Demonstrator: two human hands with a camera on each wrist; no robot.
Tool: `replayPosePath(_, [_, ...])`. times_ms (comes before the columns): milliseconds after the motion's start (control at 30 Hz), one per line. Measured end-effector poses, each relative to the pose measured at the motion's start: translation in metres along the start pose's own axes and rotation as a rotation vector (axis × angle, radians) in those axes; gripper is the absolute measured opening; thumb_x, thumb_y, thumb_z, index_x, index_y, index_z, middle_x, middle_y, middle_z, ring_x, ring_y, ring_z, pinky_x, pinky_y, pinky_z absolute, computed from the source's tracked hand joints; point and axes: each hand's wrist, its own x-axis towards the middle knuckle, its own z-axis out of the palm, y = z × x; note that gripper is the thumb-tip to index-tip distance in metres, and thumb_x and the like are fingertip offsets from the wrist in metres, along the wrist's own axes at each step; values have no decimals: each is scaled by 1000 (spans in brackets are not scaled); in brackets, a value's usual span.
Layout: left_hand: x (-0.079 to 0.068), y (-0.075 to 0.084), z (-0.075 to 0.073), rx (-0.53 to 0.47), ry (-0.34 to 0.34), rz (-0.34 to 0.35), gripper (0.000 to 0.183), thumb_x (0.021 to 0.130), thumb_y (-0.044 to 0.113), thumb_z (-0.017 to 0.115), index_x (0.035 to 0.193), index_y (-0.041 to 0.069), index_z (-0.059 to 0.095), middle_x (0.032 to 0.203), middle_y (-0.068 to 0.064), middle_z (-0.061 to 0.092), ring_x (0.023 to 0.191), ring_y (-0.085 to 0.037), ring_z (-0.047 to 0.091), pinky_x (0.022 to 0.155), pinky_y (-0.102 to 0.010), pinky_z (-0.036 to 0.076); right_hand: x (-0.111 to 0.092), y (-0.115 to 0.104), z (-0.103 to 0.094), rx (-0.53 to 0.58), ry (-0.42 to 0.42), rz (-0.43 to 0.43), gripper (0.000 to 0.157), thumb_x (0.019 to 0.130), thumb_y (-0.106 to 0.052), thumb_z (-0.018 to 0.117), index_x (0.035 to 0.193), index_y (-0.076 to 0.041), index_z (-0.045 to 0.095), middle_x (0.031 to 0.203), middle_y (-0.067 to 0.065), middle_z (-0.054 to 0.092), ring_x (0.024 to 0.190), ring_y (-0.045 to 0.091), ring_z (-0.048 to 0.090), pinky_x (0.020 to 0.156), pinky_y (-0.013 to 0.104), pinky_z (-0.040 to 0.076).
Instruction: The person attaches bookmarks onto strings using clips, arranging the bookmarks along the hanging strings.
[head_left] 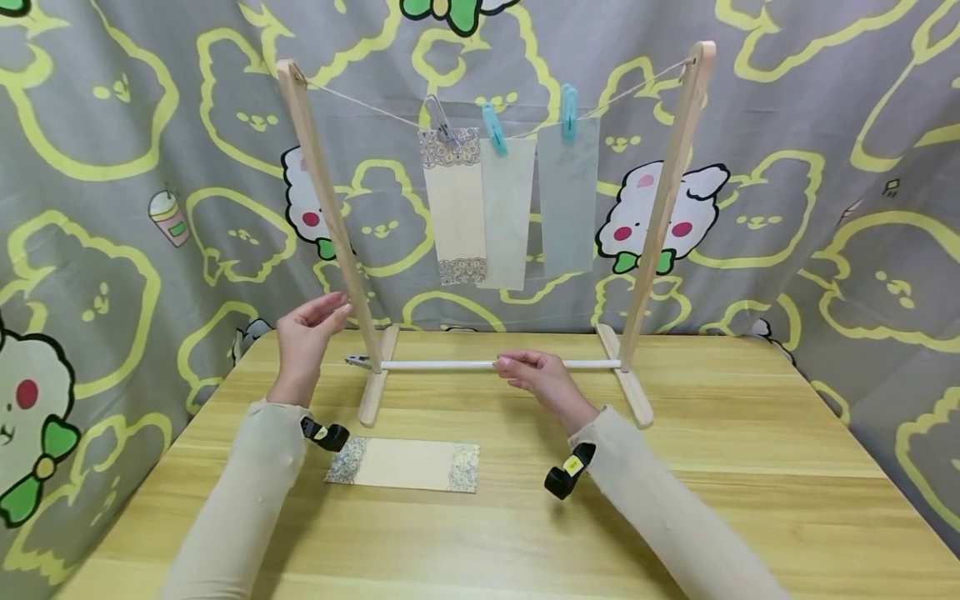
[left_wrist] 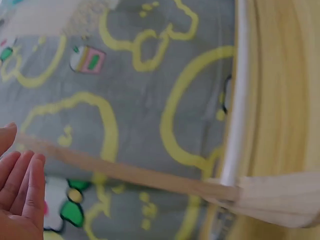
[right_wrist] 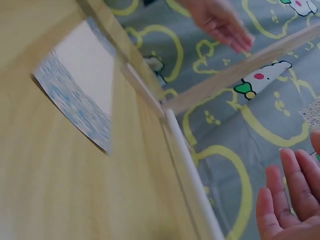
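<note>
My left hand [head_left: 303,343] hovers by the left post [head_left: 330,200] of a small wooden drying rack, fingers relaxed and holding nothing. In front of the white crossbar [head_left: 431,365] is my right hand [head_left: 542,382], also holding nothing; its fingers [right_wrist: 292,180] look loosely straight in the right wrist view. On the string hang a patterned paper card [head_left: 455,208], a pale card [head_left: 510,217] and a grey-blue card [head_left: 568,200]. A grey clothespin [head_left: 438,117] and two blue clothespins [head_left: 494,129] pinch them. Another patterned card [head_left: 408,464] lies flat on the table.
Beside the rack's left foot [head_left: 372,400] lies one more grey clothespin [head_left: 358,361]. The right post [head_left: 663,200] stands on its own foot [head_left: 636,396]. A patterned curtain [head_left: 810,150] hangs behind the wooden table [head_left: 750,467].
</note>
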Motion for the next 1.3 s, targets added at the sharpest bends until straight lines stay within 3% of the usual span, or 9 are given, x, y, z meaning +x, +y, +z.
replayPosePath(167, [4,-29,-13,6,23,-98,44,82,14,74,121,-3,61,90,14,70,83,-1,65,71,-13,51,-11,15,9,17,-58,49,34,90,-7,62,119,10,56,110,15,67,103,30,63,100,47,42])
replayPosePath(300, [8,-50,-22,46,26,-163,45,84,13,72,123,-4,58,87,16,68,82,2,64,73,-11,50,-20,25,19,-26,-89,83,36,87,-9,65,118,8,58,113,16,66,108,33,61,98,44,45])
replayPosePath(433, [15,-68,-31,130,-37,-200,48,86,17,70,127,-4,55,90,18,66,85,4,62,78,-9,47,-27,33,27,-34,-106,85,33,86,-8,65,115,8,61,113,17,66,106,32,62,95,40,47])
replayPosePath(600, [23,-82,-41,299,-126,-189,50,88,24,68,129,-2,54,95,19,63,87,9,58,83,-10,45,-30,41,35,-23,-149,60,32,85,-7,65,113,10,60,110,15,67,106,34,61,94,39,47])
replayPosePath(700, [27,-86,-45,361,-144,-171,49,89,25,67,128,-2,55,106,8,66,87,9,56,83,-10,44,-31,45,39,-23,-165,51,32,85,-8,67,111,10,62,107,12,69,102,27,63,92,35,48])
replayPosePath(833, [31,-86,-46,379,-211,-152,48,91,20,64,129,-5,53,126,-19,58,87,9,55,80,-9,44,-32,49,44,-32,-178,33,32,85,-9,69,109,10,62,106,14,68,94,15,64,88,29,50])
replayPosePath(967, [38,-91,-50,397,-299,-181,49,92,21,62,132,-5,49,134,-24,49,106,-13,56,98,-27,42,-33,52,47,-79,-182,22,31,84,-6,70,109,10,62,108,19,66,92,14,65,87,28,50])
replayPosePath(1067, [43,-96,-55,417,-357,-203,51,94,22,60,136,-2,46,138,-22,45,124,-31,44,108,-47,31,-34,54,48,-119,-168,25,31,82,-5,71,109,8,63,109,20,66,90,14,64,84,27,50])
replayPosePath(1300, [49,-102,-59,470,-439,-234,51,92,15,62,136,-6,44,138,-26,44,128,-39,39,110,-51,26,-40,57,51,-229,-197,10,36,79,-4,74,111,6,62,110,19,64,94,18,58,83,26,48])
